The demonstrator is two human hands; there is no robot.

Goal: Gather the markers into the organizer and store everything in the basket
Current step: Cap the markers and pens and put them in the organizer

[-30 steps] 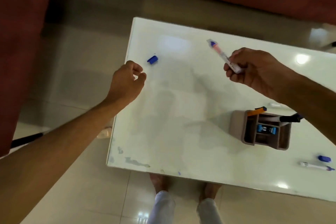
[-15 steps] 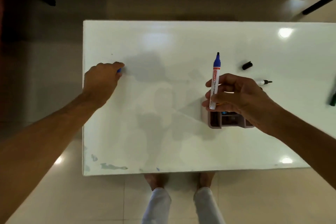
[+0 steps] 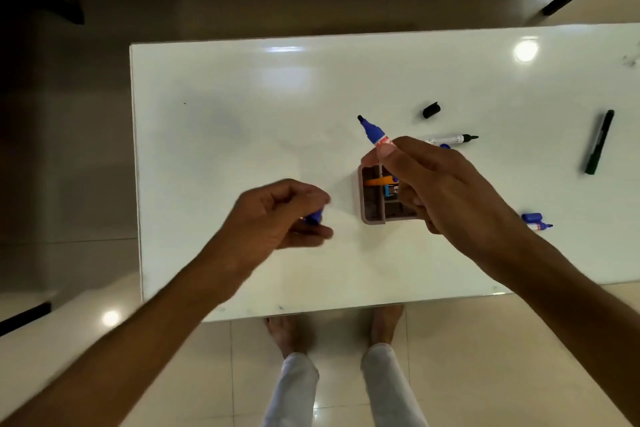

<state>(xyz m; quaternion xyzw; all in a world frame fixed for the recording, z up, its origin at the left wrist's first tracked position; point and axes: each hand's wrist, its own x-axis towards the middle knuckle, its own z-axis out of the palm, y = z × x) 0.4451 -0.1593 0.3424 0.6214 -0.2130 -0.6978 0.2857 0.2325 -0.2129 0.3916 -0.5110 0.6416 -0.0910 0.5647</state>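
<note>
Hands: right grips marker, left (blurred) seemingly pinches cap.

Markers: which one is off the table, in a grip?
The uncapped blue marker, pinched in the right hand, tip up-left. The black-tipped white marker and the dark green marker lie flat on the table.
</note>
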